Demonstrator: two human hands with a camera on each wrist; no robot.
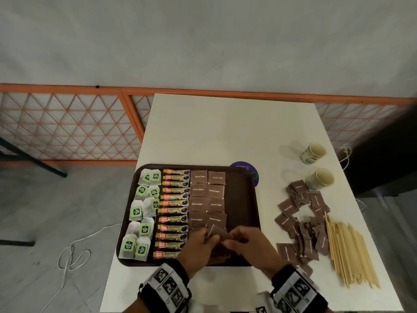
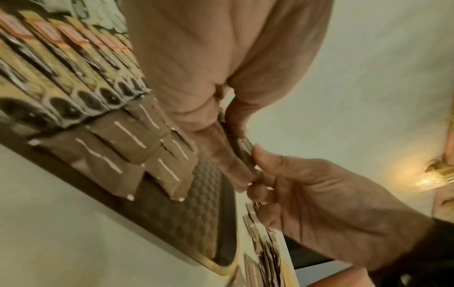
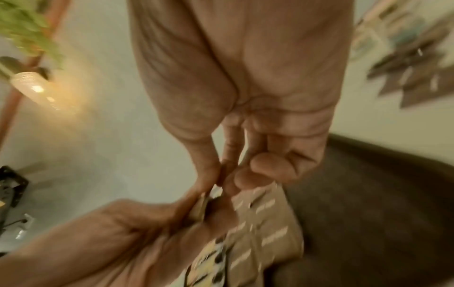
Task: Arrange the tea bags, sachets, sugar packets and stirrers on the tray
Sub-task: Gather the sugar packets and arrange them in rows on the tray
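Hands meet over tray (image 1: 239,199) near edge: left hand (image 1: 198,247) and right hand (image 1: 246,245) both pinch one brown sugar packet (image 1: 217,232) (maybe more, hidden). Packet looks light, floppy, thin; best pinched by an edge or corner.

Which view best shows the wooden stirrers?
The head view: the wooden stirrers lie in a loose bundle on the table, right of the tray. Neither wrist view shows them.
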